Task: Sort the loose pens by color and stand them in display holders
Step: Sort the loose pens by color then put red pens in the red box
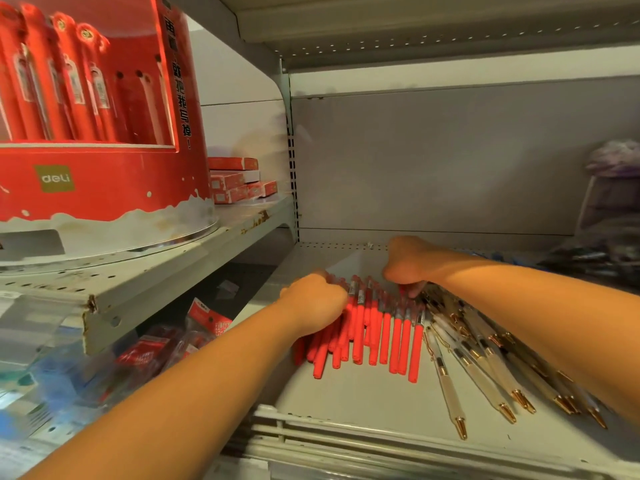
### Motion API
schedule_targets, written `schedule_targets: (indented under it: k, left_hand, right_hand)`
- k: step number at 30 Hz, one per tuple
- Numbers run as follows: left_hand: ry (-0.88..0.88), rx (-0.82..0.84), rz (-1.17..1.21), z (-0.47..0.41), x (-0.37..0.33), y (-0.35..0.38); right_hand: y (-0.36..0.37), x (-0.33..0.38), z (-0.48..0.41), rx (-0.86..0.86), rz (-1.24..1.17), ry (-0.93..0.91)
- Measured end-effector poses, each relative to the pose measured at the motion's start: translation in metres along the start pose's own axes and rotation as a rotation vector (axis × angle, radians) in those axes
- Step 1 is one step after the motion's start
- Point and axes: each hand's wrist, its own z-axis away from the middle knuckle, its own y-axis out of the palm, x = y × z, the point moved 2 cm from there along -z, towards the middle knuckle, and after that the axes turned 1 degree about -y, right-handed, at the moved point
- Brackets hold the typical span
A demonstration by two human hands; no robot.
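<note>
The red display holder (104, 109) stands on the upper shelf, left of the hands. On the lower shelf (363, 403), left hand (317, 303) and right hand (407, 263) close on red pens (375, 327), probably bunching them; cream pens (485, 368) fan right.

two bare forearms, no sleeves, left hand (313, 303), right hand (407, 263), no rings or watch
</note>
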Motion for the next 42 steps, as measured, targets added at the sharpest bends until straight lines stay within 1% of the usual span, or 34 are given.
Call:
schedule_targets:
  k: [5, 7, 11, 13, 15, 16, 19, 20, 23, 26, 29, 33, 36, 39, 42]
  left_hand:
    - [0.0, -0.01, -0.018, 0.0, 0.006, -0.004]
    - [0.015, -0.04, -0.093, 0.0, 0.004, -0.004]
    - [0.017, -0.088, -0.202, -0.003, 0.002, -0.001]
    - [-0.002, -0.101, -0.193, -0.005, 0.003, 0.0]
    - [-0.02, -0.125, -0.162, -0.007, 0.004, -0.001]
    - [-0.022, -0.132, -0.153, -0.007, 0.005, -0.002]
    - [-0.022, -0.093, -0.143, -0.008, 0.007, -0.004]
    - [-0.015, -0.071, -0.134, -0.009, 0.008, -0.005]
    - [0.033, -0.02, -0.125, -0.007, 0.01, -0.008]
    - [0.054, -0.029, -0.147, -0.003, 0.013, -0.009]
    - [0.051, -0.059, -0.152, -0.001, 0.014, -0.01]
    - [0.068, -0.044, -0.048, 0.001, 0.012, -0.013]
    - [0.074, 0.018, 0.01, 0.003, 0.015, -0.016]
    - [0.1, 0.087, 0.068, 0.008, 0.016, -0.018]
    - [0.187, 0.237, 0.15, 0.017, 0.013, -0.016]
  right_hand:
    - [-0.009, 0.004, 0.036, 0.07, -0.285, -0.102]
    - [-0.005, 0.011, 0.056, 0.127, -0.339, -0.124]
    - [0.003, 0.022, 0.082, 0.227, -0.369, -0.134]
    - [0.001, 0.02, 0.088, 0.192, -0.301, -0.16]
    - [-0.005, 0.012, 0.093, 0.108, -0.136, -0.172]
    - [-0.007, 0.008, 0.094, 0.105, -0.066, -0.165]
    - [-0.008, -0.002, 0.1, 0.261, 0.001, -0.095]
    - [-0.007, -0.003, 0.101, 0.29, 0.005, -0.087]
    - [-0.006, -0.001, 0.099, 0.262, 0.016, -0.122]
    - [-0.006, 0.002, 0.099, 0.217, 0.111, -0.156]
    - [-0.004, 0.005, 0.098, 0.235, 0.18, -0.181]
    - [-0.004, 0.008, 0.093, 0.266, 0.317, -0.234]
    - [-0.003, 0.005, 0.092, 0.304, 0.269, -0.267]
    - [-0.002, 0.002, 0.089, 0.307, 0.226, -0.289]
    - [-0.004, 0.0, 0.091, 0.308, 0.161, -0.304]
